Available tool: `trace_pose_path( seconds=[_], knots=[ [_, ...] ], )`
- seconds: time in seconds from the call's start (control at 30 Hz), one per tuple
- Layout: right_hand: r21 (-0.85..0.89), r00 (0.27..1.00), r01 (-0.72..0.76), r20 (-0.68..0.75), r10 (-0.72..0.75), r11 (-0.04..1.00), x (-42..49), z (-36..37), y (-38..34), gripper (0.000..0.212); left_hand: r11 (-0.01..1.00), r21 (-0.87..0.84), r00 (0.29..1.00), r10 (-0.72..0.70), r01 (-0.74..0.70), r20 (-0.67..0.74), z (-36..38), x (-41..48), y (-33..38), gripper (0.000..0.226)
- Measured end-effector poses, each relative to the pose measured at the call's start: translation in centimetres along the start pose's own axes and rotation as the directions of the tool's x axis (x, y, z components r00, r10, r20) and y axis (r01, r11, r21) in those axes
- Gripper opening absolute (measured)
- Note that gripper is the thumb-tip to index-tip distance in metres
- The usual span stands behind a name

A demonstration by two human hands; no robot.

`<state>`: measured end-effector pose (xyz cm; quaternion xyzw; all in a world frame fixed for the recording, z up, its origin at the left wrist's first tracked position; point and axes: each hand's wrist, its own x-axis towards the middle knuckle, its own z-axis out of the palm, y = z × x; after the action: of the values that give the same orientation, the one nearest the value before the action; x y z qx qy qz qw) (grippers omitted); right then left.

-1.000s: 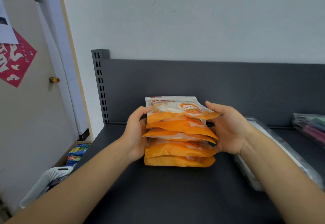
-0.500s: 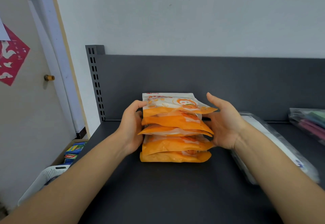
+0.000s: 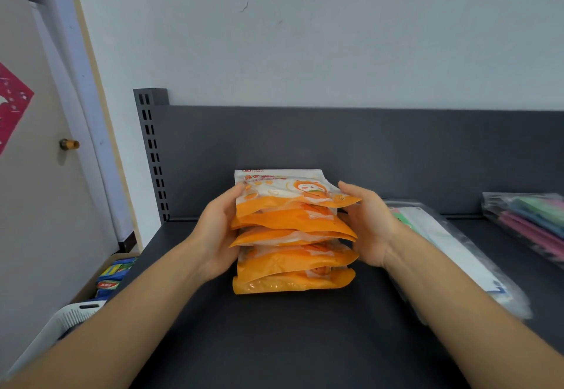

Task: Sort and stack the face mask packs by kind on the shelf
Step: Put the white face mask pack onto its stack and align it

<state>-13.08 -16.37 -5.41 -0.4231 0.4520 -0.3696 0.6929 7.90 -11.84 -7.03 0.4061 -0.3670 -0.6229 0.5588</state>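
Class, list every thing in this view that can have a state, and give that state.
orange pack stack: five high, standing on the shelf, edges uneven
left hand: grips the stack's left side, thumb on the top pack
right hand: open, set against the stack's right side
white-mask pack: lying flat on the shelf
coloured-mask pack: lying flat at the right edge
door: looks shut

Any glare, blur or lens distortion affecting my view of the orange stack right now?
Head view: orange stack sharp, evenly lit, faint sheen on its bottom pack; wide-angle lens slants the door frame; clear pack at right soft, with glare.
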Motion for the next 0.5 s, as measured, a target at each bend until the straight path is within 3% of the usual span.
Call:
trace_pose_path(
  seconds=[0.2, 0.33, 0.5],
  knots=[
    [0.034, 0.999, -0.013, -0.031, 0.014, 0.999, 0.16, -0.02, -0.08, 0.058, 1.000, -0.025, 0.999, 0.008, -0.009, -0.049, 0.00, -0.17, -0.23, 0.051],
    [0.024, 1.000, -0.009, -0.017, 0.009, 1.000, 0.19, -0.32, -0.19, 0.047, 1.000, -0.029, 1.000, -0.010, 0.009, -0.025, 0.29, -0.34, -0.37, 0.049],
    [0.042, 0.999, -0.012, -0.030, 0.014, 0.999, 0.65, -0.90, -0.31, 0.047, 1.000, -0.012, 1.000, 0.003, -0.003, -0.014, 0.35, -0.29, -0.50, 0.049]
  ],
)
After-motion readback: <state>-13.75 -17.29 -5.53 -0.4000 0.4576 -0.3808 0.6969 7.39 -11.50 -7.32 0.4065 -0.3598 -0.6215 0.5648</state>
